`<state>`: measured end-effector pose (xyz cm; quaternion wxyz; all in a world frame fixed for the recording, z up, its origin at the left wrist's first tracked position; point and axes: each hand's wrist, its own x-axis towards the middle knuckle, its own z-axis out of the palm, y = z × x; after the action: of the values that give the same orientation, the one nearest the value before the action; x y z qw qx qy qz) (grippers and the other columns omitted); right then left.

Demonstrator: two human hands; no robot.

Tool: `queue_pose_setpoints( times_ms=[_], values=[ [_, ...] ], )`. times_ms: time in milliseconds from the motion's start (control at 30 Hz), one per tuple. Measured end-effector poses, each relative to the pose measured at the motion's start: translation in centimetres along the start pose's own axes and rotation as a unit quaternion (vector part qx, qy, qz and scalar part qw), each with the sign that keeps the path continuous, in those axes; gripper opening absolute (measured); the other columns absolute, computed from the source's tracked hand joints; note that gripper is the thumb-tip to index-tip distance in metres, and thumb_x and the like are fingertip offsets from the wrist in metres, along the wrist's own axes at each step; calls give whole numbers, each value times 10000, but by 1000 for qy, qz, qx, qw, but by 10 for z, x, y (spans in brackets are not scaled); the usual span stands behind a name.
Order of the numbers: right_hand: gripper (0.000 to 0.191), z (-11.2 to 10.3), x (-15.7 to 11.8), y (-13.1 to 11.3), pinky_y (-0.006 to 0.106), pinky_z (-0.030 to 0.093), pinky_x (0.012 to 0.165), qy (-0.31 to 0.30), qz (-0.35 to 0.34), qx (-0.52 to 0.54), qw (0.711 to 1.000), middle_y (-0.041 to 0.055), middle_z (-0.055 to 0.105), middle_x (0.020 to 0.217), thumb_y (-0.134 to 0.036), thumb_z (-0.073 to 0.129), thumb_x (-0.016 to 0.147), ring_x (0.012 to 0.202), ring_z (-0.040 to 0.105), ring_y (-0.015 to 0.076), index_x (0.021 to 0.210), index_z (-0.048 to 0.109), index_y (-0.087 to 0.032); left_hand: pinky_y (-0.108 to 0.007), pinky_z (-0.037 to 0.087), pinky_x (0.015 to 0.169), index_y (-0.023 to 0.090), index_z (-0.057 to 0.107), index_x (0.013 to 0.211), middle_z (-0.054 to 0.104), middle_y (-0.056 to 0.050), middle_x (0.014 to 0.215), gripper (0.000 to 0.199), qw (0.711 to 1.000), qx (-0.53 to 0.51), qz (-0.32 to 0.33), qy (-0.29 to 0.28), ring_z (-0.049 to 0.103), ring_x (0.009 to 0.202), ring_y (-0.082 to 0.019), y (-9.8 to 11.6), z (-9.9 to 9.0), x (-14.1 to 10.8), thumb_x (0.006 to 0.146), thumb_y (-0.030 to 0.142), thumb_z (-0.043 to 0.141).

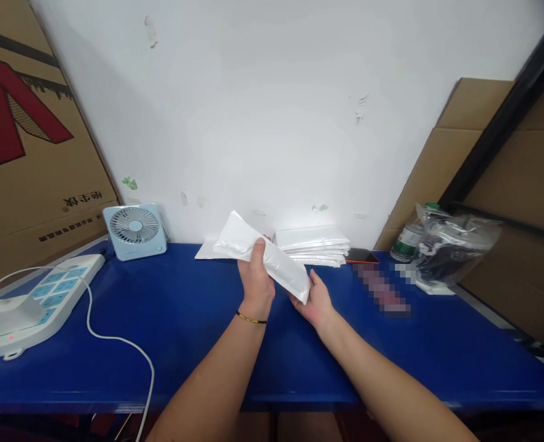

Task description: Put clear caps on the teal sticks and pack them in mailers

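Note:
A white padded mailer [283,267], long and slightly puffed, is held tilted above the blue table, its left end higher than its right. My left hand [256,276] grips it near the middle, thumb on top and the other fingers hidden behind. At its lower right end my right hand [315,299] is closed round the edge, some fingers underneath. Behind it, a stack of flat white mailers [315,239] lies against the wall. Another flat white piece [205,250] shows to the left, partly covered by the held mailer.
On the left stand a light blue fan [136,230] and a white power strip [64,294] with a plugged-in charger and trailing white cable [115,337]. To the right are a phone [363,256], a bottle [406,242] and a clear plastic bag [456,245] with something dark inside. Cardboard flanks both sides.

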<state>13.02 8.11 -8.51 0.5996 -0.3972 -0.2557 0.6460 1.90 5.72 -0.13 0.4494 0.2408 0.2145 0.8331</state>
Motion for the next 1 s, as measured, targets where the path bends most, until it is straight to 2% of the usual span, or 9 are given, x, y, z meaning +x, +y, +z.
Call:
queue_pose_setpoints(
  times_ms=[100, 133, 233, 400, 600, 700, 800, 900, 1000],
  values=[
    [182, 1, 0, 0, 284, 525, 501, 68, 72, 76, 992, -28, 618, 549, -369, 482, 847, 516, 627, 157, 756, 535, -221, -334, 469, 886, 184, 588, 1045, 658, -39, 940, 329, 999, 12, 29, -26, 619, 964, -188, 1, 3, -8, 743, 290, 660],
    [173, 2, -1, 0, 263, 496, 441, 71, 71, 73, 992, -30, 612, 539, -385, 534, 819, 484, 609, 155, 766, 540, -221, -338, 468, 892, 185, 587, 1049, 659, -43, 948, 327, 999, 17, 34, -30, 616, 982, -195, 0, 4, -10, 750, 297, 655],
    [248, 1, -1, 1, 220, 341, 289, 57, 41, 25, 997, -44, 538, 446, -441, 642, 732, 357, 506, 138, 735, 540, -215, -349, 465, 909, 190, 583, 1072, 662, -49, 972, 349, 999, 23, 38, -26, 611, 1011, -208, -3, 2, -14, 749, 301, 658],
    [315, -9, 9, -4, 202, 218, 236, 49, -21, -53, 997, -65, 456, 400, -495, 643, 726, 289, 397, 100, 680, 513, -212, -364, 466, 923, 195, 572, 1103, 666, -43, 974, 383, 999, 20, 39, 10, 622, 983, -194, -4, -6, -13, 746, 305, 655],
    [361, -26, 24, -15, 175, 199, 232, 73, -87, -87, 990, -65, 438, 402, -461, 692, 693, 283, 362, 63, 608, 462, -195, -364, 482, 914, 186, 561, 1109, 644, -65, 1015, 388, 998, 10, 47, 47, 609, 1014, -205, 18, -19, 5, 751, 315, 638],
    [352, -36, 30, -19, 187, 224, 250, 103, -123, -157, 974, -60, 442, 400, -471, 672, 696, 297, 387, 76, 595, 485, -191, -342, 487, 912, 204, 543, 1123, 605, -59, 1106, 398, 994, 20, 86, 62, 609, 1016, -194, 31, -29, 17, 752, 315, 635],
    [378, -47, 35, -21, 218, 285, 301, 134, -180, -305, 926, -48, 450, 396, -520, 591, 737, 314, 419, 102, 567, 506, -193, -336, 480, 927, 214, 538, 1129, 601, -50, 1105, 397, 991, 37, 117, 53, 606, 1021, -188, 40, -38, 25, 756, 316, 629],
    [427, -52, 38, -21, 244, 351, 420, 152, -236, -472, 836, -17, 482, 417, -526, 492, 794, 383, 464, 126, 526, 508, -193, -349, 475, 932, 202, 541, 1130, 619, -55, 1058, 404, 991, 47, 118, 38, 607, 1011, -190, 45, -40, 27, 753, 311, 636],
    [451, -49, 38, -18, 258, 343, 519, 154, -271, -581, 752, 26, 547, 504, -501, 406, 849, 509, 496, 154, 542, 523, -192, -355, 468, 937, 178, 561, 1104, 633, -56, 1020, 385, 988, 78, 136, 6, 613, 988, -189, 50, -35, 25, 749, 302, 647]
  ],
)
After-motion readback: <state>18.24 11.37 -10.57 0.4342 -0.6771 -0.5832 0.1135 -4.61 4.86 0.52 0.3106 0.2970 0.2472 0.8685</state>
